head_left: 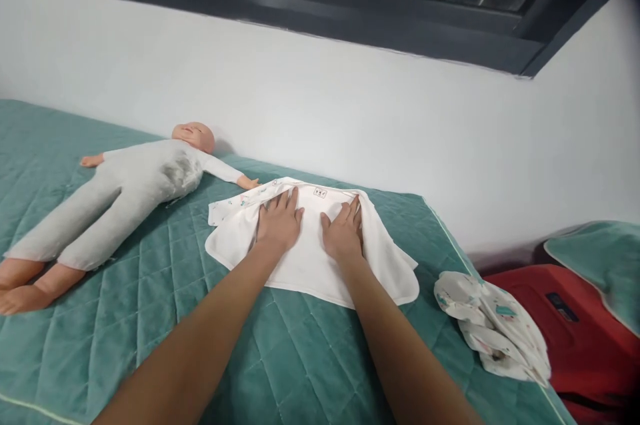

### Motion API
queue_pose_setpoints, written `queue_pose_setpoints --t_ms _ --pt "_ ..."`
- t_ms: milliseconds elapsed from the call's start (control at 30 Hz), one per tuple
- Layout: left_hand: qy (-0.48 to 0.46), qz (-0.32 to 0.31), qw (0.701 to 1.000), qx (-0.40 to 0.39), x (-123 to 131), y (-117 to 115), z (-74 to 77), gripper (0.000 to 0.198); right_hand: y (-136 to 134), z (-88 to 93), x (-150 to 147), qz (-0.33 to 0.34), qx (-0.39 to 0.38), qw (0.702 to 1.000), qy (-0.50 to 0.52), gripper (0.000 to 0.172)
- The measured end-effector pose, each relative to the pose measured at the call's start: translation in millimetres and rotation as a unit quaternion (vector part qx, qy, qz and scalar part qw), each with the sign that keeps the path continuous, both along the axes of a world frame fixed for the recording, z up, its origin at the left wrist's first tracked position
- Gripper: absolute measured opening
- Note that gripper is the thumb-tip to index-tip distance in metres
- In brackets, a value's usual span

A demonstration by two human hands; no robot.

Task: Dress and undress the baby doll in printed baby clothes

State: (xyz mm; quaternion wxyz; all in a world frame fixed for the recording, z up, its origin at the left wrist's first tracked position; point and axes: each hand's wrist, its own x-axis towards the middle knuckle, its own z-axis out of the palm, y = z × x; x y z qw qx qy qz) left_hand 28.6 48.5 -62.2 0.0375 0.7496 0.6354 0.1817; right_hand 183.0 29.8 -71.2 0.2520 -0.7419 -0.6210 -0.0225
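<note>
A white baby garment (310, 265) lies spread on the green quilted bed cover (280, 358), inner side up with a small label near its far edge. My left hand (279, 220) rests flat on its left half, fingers stretched out. My right hand (344, 230) presses flat on the right half, its fingertips at the garment's raised right fold. Neither hand grips anything. To the left lies a baby doll (125, 188) in a grey-white suit, on its back, one arm reaching toward the garment.
A crumpled patterned white cloth (493, 328) sits at the bed's right edge. Beyond it stands a red case (575, 325) with a green pillow (600, 265) above. A white wall and dark window frame run behind the bed.
</note>
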Motion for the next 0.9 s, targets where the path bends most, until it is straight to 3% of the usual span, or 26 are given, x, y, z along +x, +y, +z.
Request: queue_pose_setpoints --t_ms 267,500,900 --pt "0.001 0.027 0.998 -0.054 4 8 -4.1 0.064 4 3.2 0 0.002 -0.112 0.994 -0.002 0.076" --pt "0.026 0.036 0.998 -0.052 9 11 -5.5 0.064 10 3.9 1 0.019 -0.205 0.979 -0.014 0.078" --pt "0.05 0.043 0.997 -0.047 15 -26 -10.4 0.067 -10 16.7 -11 0.048 -0.208 0.976 -0.046 0.072"
